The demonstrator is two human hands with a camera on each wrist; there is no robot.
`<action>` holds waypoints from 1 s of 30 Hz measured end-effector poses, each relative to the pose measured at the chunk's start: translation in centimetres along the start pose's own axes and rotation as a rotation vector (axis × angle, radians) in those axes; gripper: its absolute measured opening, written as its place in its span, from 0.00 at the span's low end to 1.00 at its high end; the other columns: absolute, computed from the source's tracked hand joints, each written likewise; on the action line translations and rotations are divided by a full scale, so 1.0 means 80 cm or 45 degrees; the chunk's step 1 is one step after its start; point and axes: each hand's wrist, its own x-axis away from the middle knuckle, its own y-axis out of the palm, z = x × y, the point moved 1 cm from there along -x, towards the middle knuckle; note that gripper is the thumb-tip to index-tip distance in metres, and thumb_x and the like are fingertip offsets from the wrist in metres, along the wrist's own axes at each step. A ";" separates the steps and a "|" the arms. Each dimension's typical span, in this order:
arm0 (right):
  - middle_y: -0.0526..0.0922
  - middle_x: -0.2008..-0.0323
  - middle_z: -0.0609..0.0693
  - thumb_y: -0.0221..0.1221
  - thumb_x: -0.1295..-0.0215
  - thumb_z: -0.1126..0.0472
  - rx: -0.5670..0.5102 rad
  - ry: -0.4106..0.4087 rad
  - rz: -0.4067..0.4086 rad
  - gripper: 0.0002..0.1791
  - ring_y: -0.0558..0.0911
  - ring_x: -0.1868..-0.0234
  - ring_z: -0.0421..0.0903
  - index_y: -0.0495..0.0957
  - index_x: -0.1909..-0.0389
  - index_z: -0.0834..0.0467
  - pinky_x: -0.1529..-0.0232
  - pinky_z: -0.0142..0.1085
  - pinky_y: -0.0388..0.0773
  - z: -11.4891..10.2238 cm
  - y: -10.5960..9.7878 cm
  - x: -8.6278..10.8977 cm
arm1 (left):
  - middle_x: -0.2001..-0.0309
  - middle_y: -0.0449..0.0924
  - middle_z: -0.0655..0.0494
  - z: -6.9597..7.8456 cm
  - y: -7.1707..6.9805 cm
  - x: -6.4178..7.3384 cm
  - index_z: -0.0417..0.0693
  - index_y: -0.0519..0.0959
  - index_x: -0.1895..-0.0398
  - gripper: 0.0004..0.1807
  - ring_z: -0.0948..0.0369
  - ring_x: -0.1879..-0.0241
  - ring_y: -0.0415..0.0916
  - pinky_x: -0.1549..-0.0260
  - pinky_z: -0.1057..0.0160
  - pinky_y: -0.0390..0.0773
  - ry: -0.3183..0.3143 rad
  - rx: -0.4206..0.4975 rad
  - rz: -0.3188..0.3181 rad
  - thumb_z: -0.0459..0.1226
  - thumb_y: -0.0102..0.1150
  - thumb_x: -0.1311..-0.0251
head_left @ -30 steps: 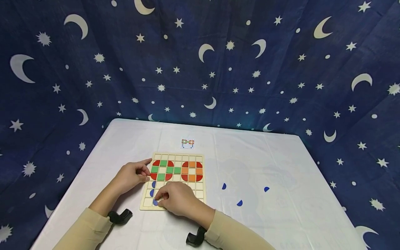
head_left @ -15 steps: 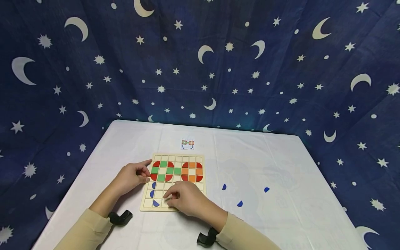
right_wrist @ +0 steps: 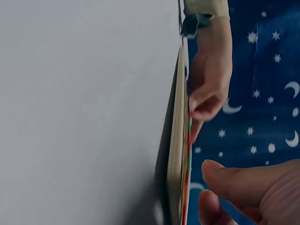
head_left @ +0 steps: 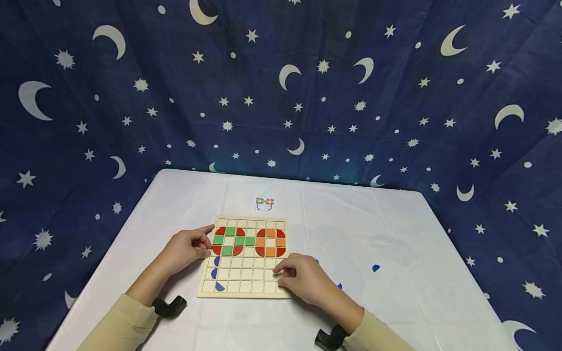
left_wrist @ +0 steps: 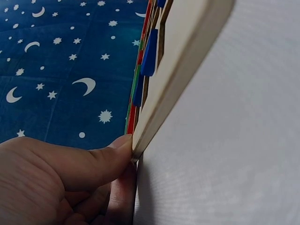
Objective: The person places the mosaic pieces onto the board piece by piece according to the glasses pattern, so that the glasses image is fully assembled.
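Note:
A pale wooden grid board lies on the table in the head view, with red, green and orange pieces forming two rounded rings joined by a green square. Down its left side sit three blue half-round pieces. My left hand holds the board's left edge; in the left wrist view the thumb presses at the edge with a finger below it. My right hand hovers over the board's lower right edge, fingers loosely bent, nothing between thumb and fingertips, as the right wrist view also shows.
A small picture card with a similar coloured pattern lies behind the board. On the white tablecloth to the right is a loose blue half-round piece. Two more blue pieces are partly hidden behind my right hand. A dark starry curtain hangs behind.
My right hand has come away from the lowest blue piece, leaving it on the board, and moved right across to the board's right edge. My left hand has stayed in place.

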 end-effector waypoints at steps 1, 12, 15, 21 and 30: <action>0.78 0.72 0.36 0.75 0.40 0.66 0.008 0.014 0.010 0.10 0.75 0.70 0.32 0.91 0.60 0.49 0.65 0.29 0.74 0.005 -0.004 0.004 | 0.23 0.75 0.47 0.000 0.000 0.000 0.51 0.86 0.70 0.08 0.58 0.63 0.75 0.59 0.63 0.72 0.000 0.000 -0.001 0.30 0.76 0.43; 0.79 0.74 0.37 0.77 0.44 0.68 0.117 0.276 0.184 0.13 0.75 0.70 0.35 0.88 0.60 0.50 0.63 0.31 0.74 0.056 -0.047 0.024 | 0.24 0.75 0.46 0.002 -0.001 0.002 0.50 0.86 0.69 0.08 0.58 0.64 0.75 0.62 0.64 0.72 -0.018 0.014 0.000 0.29 0.76 0.44; 0.78 0.74 0.37 0.78 0.44 0.67 0.157 0.330 0.224 0.14 0.75 0.69 0.36 0.88 0.59 0.51 0.61 0.33 0.75 0.066 -0.055 0.023 | 0.24 0.76 0.46 0.001 -0.001 0.001 0.50 0.86 0.69 0.08 0.57 0.64 0.75 0.62 0.64 0.73 -0.022 0.016 0.001 0.29 0.76 0.44; 0.78 0.73 0.39 0.78 0.44 0.65 0.188 0.368 0.244 0.14 0.76 0.68 0.39 0.86 0.60 0.53 0.58 0.37 0.75 0.078 -0.062 0.016 | 0.24 0.76 0.45 0.001 -0.001 0.002 0.49 0.86 0.69 0.08 0.58 0.64 0.75 0.62 0.64 0.73 -0.025 0.022 0.000 0.29 0.76 0.43; 0.77 0.74 0.41 0.80 0.48 0.61 0.181 0.429 0.229 0.14 0.74 0.69 0.40 0.83 0.66 0.52 0.62 0.35 0.71 0.070 -0.054 0.011 | 0.23 0.75 0.46 0.002 0.000 0.002 0.51 0.86 0.70 0.07 0.57 0.61 0.75 0.58 0.61 0.71 -0.011 0.000 -0.001 0.30 0.76 0.43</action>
